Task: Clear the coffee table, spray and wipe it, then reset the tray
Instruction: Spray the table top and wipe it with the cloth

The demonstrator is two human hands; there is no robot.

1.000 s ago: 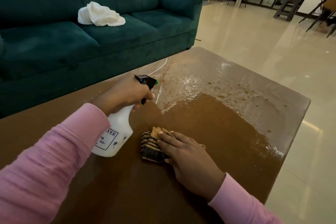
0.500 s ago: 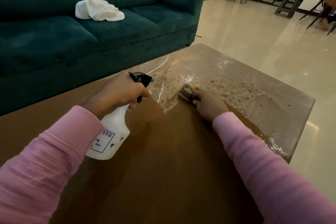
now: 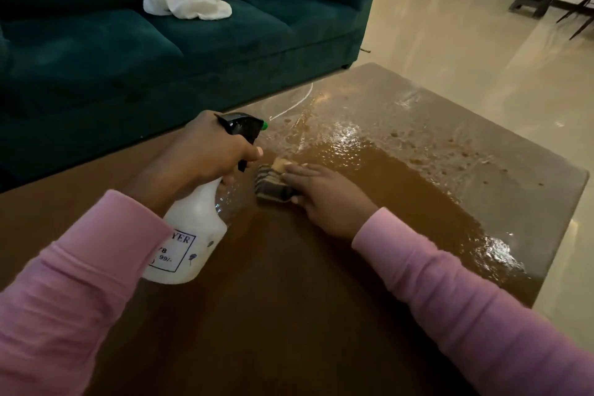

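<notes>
Now | left hand grips spray bottle | right hand flat on cloth, just beside

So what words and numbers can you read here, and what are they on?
"YER": label on the white spray bottle; its start is hidden behind the pink sleeve.
"/8": same label, next line, also cut off.
"99/-": same label, lowest line.
Nothing else bears readable text.
</notes>
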